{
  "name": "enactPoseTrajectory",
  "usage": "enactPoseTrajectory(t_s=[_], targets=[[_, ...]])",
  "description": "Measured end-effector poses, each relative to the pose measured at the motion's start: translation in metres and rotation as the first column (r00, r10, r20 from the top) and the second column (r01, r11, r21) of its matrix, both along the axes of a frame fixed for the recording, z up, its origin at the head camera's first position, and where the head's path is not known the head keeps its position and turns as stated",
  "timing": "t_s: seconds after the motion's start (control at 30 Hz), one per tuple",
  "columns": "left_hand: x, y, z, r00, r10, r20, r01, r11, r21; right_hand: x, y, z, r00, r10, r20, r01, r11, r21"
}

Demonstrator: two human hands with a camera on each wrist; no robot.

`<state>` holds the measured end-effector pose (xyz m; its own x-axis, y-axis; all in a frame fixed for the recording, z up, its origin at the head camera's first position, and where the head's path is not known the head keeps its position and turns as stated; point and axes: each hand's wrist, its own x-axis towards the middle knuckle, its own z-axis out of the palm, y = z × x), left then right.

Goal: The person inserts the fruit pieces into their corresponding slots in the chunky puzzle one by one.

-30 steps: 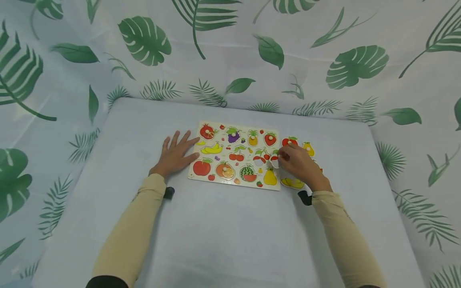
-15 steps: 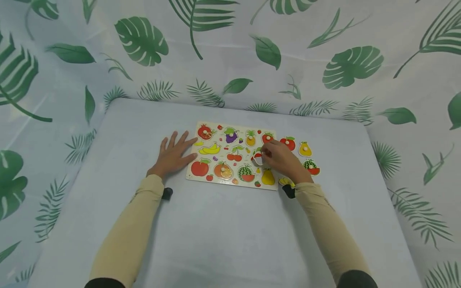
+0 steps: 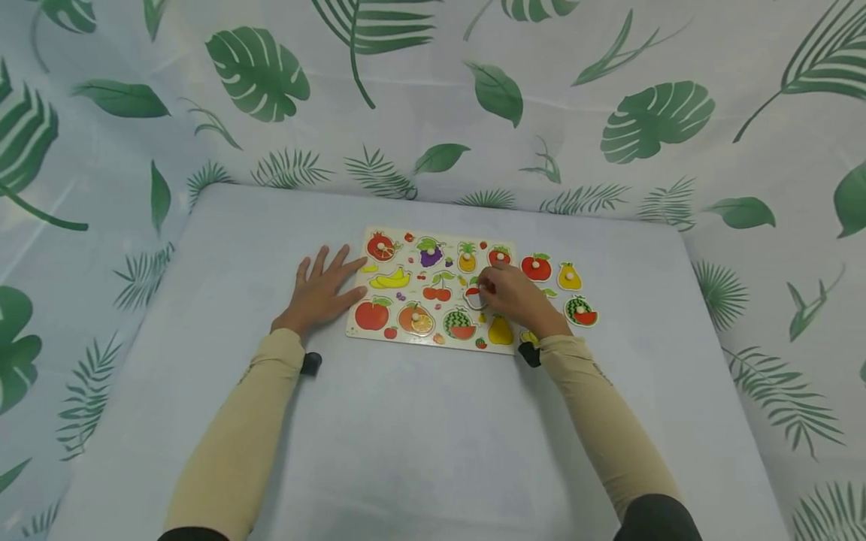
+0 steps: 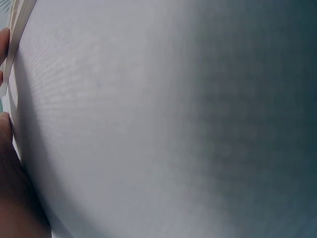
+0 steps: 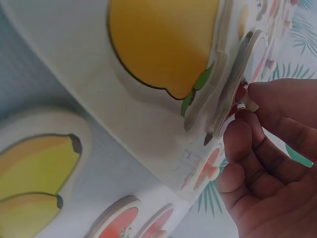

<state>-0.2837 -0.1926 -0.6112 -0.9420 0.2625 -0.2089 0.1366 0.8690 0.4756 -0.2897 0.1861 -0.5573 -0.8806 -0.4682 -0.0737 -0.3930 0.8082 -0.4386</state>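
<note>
A wooden fruit puzzle board [image 3: 416, 294] lies on the table with pictures in rows. My left hand [image 3: 313, 297] rests flat at its left edge, fingers spread, with index finger and thumb touching the board. In the left wrist view, only part of that hand [image 4: 17, 198] and the board's edge [image 4: 21, 29] show. Over the board's right part, my right hand [image 3: 517, 295] pinches a red-and-white fruit puzzle piece [image 3: 474, 299] by its knob. The right wrist view has this piece [image 5: 237, 82] tilted on edge beside the yellow pear [image 5: 161, 42]; its face is mostly turned away.
Right of the board lie an apple piece [image 3: 536, 267], a pear piece [image 3: 569, 276] and a watermelon piece [image 3: 581, 311]. A banana piece [image 3: 529, 338] is partly covered by my right wrist. A leaf-patterned cloth [image 3: 501, 173] hangs behind the table.
My right hand has carried the red-and-white piece leftward from the board's right edge to over its right part, uncovering the pear and watermelon pieces. My left hand has stayed in place.
</note>
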Motion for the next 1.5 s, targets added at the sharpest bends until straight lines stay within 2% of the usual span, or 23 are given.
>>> enactPoseTrajectory(t_s=[0.57, 0.97, 1.3, 1.5], targets=[[0.0005, 0.0007, 0.0051, 1.0, 0.003, 0.006, -0.003, 1.0, 0.015, 0.0022, 0.0016, -0.0027, 0.999, -0.045, 0.006, 0.045, 0.999, 0.026], [0.0007, 0.0018, 0.0073, 1.0, 0.011, 0.009, -0.011, 1.0, 0.01, 0.0033, 0.0015, -0.0018, 1.0, -0.03, -0.006, 0.03, 1.0, 0.003], [0.0015, 0.0016, 0.007, 1.0, 0.012, 0.014, -0.012, 1.0, 0.013, 0.0029, 0.001, -0.0032, 0.999, -0.036, 0.019, 0.036, 0.999, 0.005], [0.002, 0.0013, 0.0078, 1.0, 0.011, 0.018, -0.011, 1.0, 0.01, 0.0018, 0.0073, 0.0018, 0.998, -0.048, 0.034, 0.047, 0.999, 0.014]])
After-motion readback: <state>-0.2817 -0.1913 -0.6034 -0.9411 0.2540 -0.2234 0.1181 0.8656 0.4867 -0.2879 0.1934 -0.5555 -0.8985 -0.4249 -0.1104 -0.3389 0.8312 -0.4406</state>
